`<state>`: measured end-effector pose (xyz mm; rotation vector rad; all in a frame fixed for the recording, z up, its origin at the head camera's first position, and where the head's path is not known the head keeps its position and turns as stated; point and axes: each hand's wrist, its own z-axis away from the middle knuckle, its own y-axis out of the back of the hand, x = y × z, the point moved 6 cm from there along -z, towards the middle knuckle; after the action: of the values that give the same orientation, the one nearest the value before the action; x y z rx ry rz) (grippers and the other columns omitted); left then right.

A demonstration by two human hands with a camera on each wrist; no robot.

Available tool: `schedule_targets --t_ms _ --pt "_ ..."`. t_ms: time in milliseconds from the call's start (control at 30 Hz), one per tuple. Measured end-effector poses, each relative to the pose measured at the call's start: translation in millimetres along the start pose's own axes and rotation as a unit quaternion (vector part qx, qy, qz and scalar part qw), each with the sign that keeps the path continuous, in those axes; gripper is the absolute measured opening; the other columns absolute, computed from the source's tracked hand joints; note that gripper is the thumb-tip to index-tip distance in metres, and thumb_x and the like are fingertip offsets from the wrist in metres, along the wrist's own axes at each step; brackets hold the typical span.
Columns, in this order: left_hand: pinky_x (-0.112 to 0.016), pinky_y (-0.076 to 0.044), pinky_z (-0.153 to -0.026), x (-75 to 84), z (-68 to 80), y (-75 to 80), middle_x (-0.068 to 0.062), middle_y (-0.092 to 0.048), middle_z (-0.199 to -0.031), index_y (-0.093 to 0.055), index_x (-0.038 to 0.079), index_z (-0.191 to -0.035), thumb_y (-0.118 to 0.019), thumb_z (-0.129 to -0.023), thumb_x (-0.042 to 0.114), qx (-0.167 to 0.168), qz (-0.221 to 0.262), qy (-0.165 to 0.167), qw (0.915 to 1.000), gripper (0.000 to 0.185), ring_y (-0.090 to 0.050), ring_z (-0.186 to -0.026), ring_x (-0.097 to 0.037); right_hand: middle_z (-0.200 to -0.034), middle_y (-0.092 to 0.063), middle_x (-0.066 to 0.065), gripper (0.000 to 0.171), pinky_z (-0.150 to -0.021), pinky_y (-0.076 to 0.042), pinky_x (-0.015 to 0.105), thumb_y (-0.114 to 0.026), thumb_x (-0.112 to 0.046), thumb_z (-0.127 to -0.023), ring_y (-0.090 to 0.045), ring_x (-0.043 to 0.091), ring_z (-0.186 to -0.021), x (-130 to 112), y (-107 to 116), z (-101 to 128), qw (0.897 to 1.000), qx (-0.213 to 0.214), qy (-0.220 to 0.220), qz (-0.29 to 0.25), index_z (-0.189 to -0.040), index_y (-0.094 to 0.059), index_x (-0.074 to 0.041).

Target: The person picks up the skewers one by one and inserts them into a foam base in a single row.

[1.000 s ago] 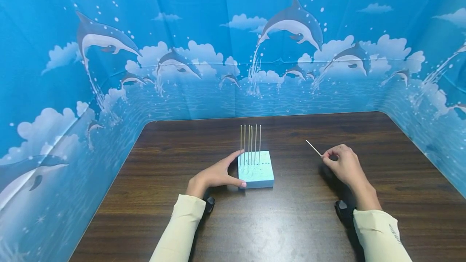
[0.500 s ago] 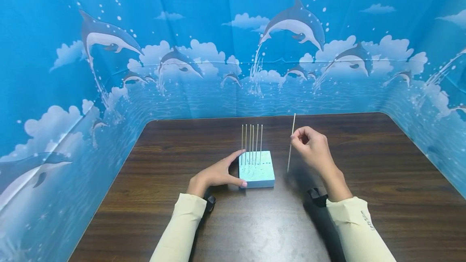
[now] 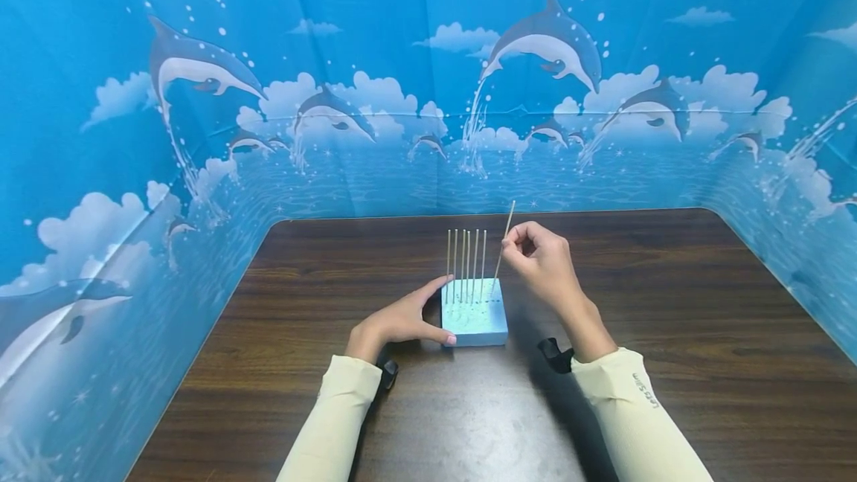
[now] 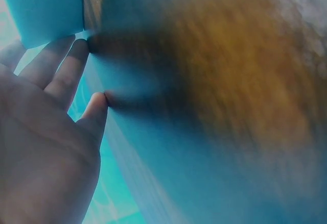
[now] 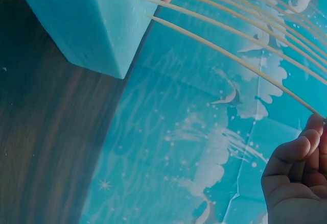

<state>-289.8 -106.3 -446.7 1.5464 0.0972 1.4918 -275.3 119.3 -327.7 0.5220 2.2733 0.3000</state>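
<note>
A light blue foam block (image 3: pixel 485 324) lies on the table in the head view, with several thin wooden skewers (image 3: pixel 448 259) upright in a row. My left hand (image 3: pixel 398 318) holds its left side, thumb at the front corner and forefinger at the back. In the left wrist view fingertips reach the block (image 4: pixel 48 12). My right hand (image 3: pixel 545 262) pinches another skewer (image 3: pixel 510 216) between thumb and forefinger, right of the row. This skewer leans slightly, its lower end at the block's top near the back right. The right wrist view shows the pinched skewer (image 5: pixel 230 55) reaching the block's face (image 5: pixel 120 20).
The dark wooden table (image 3: pixel 281 318) ends at a blue curtain (image 3: pixel 375 169) printed with dolphins and clouds, which rises behind it and along both sides. Black wrist cameras (image 3: pixel 554 355) hang under both wrists, close over the tabletop.
My right hand has moved left from the table's right side to the block, turning its skewer from slanted to nearly upright. The left hand stays on the block.
</note>
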Motion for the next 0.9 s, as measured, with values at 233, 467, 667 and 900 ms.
schedule_targets --t_ms 233,467,667,900 --pt "-0.051 -0.023 -0.119 1.8 0.2 0.1 0.007 -0.017 -0.165 -0.018 0.032 -0.159 -0.084 -0.074 0.048 -0.003 0.003 0.000 1.0000 0.109 -0.017 -0.151 -0.019 -0.068 -0.054 0.003 0.010 -0.054 -0.039 0.015 -0.063 0.005 -0.083 -0.048 0.012 -0.061 0.7 -6.3 0.0 1.000 -0.012 -0.005 0.006 -0.079 -0.060 -0.004" --pt "-0.053 -0.023 -0.119 1.7 1.3 0.6 0.004 -0.017 -0.165 -0.018 0.033 -0.159 -0.084 -0.074 0.048 -0.003 0.003 0.002 1.0000 0.109 -0.018 -0.151 -0.022 -0.068 -0.054 0.002 0.010 -0.055 -0.039 0.015 -0.063 0.005 -0.083 -0.048 0.012 -0.061 -0.5 -7.9 -0.1 1.000 -0.015 -0.003 0.009 -0.079 -0.060 -0.004" --pt "-0.052 -0.022 -0.119 1.8 1.2 0.6 0.004 -0.017 -0.165 -0.018 0.032 -0.159 -0.084 -0.074 0.048 -0.005 0.003 0.004 1.0000 0.109 -0.018 -0.151 -0.021 -0.067 -0.054 0.002 0.011 -0.054 -0.038 0.015 -0.063 0.006 -0.081 -0.048 0.012 -0.061 1.2 -12.6 2.9 1.000 -0.027 -0.005 0.007 -0.078 -0.060 -0.004" --pt "-0.051 -0.022 -0.119 1.0 0.2 0.4 0.003 -0.018 -0.165 -0.020 0.031 -0.159 -0.084 -0.074 0.047 -0.001 0.003 0.002 1.0000 0.108 -0.018 -0.151 -0.021 -0.068 -0.053 0.001 0.013 -0.052 -0.037 0.018 -0.062 0.006 -0.081 -0.046 0.011 -0.060 12.6 -25.1 15.6 0.998 -0.054 -0.030 0.014 -0.078 -0.061 -0.007"
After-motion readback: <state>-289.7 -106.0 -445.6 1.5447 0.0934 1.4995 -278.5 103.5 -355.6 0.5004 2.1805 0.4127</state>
